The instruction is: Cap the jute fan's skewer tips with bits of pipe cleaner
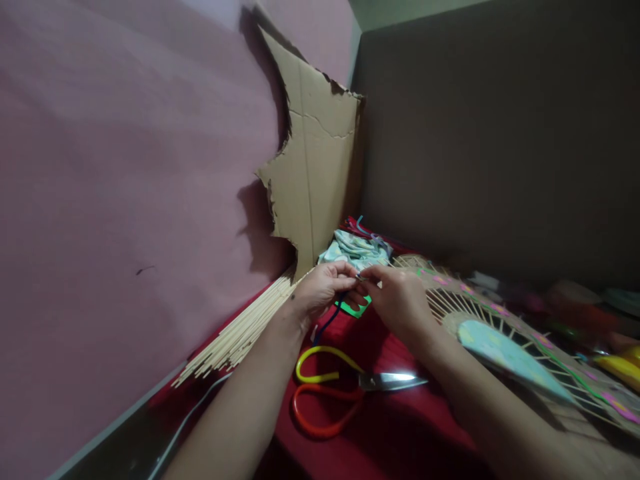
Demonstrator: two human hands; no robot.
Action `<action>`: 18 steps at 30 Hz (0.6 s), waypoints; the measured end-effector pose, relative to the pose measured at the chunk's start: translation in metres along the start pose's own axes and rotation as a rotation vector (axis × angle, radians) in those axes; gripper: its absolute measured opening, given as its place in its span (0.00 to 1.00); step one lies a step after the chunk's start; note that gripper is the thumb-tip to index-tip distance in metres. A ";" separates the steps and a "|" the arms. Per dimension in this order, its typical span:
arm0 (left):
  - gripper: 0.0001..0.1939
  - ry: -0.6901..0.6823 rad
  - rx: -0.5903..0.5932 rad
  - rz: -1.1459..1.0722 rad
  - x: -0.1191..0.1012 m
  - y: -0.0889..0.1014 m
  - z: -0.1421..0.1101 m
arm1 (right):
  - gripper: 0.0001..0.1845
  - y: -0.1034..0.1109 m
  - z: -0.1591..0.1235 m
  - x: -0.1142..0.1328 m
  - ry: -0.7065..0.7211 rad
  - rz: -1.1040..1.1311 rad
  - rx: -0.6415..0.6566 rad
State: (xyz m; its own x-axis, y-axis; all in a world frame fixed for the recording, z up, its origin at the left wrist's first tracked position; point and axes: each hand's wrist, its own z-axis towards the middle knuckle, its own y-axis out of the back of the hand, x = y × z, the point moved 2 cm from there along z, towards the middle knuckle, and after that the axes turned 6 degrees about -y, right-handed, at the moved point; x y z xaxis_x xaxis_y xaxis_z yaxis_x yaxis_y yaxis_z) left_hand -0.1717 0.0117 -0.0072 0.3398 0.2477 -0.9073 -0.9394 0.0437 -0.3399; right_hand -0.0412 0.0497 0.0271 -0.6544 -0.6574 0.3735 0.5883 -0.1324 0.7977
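Observation:
My left hand and my right hand meet fingertip to fingertip above a red cloth. Together they pinch a thin dark blue cord that hangs down from the left hand. What exactly sits between the fingertips is too small to tell. A small green piece lies just under the hands. To the right of my right hand lies a round frame of thin bamboo ribs with pink and green weaving and a pale blue centre.
Scissors with one yellow and one orange handle lie on the cloth below the hands. A bundle of bamboo sticks lies along the pink wall. Torn cardboard leans in the corner, above crumpled cloth. Blurred colourful items lie at far right.

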 end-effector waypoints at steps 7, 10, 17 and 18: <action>0.13 -0.010 0.034 0.019 0.001 0.003 0.001 | 0.09 -0.002 -0.001 0.000 -0.014 0.005 0.013; 0.12 0.005 0.046 0.008 0.002 0.005 0.002 | 0.09 -0.002 -0.001 0.000 -0.015 0.012 0.008; 0.11 0.046 0.062 0.021 0.000 0.007 0.000 | 0.10 -0.004 -0.003 0.001 -0.015 0.033 -0.015; 0.10 0.049 0.051 0.026 -0.001 0.006 0.000 | 0.10 -0.006 -0.004 0.001 -0.018 0.040 -0.017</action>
State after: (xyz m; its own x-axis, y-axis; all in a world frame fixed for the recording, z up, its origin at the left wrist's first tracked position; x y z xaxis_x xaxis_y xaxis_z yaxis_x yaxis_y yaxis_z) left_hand -0.1780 0.0118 -0.0089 0.3158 0.2021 -0.9270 -0.9486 0.0872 -0.3042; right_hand -0.0434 0.0471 0.0213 -0.6384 -0.6492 0.4136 0.6224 -0.1191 0.7736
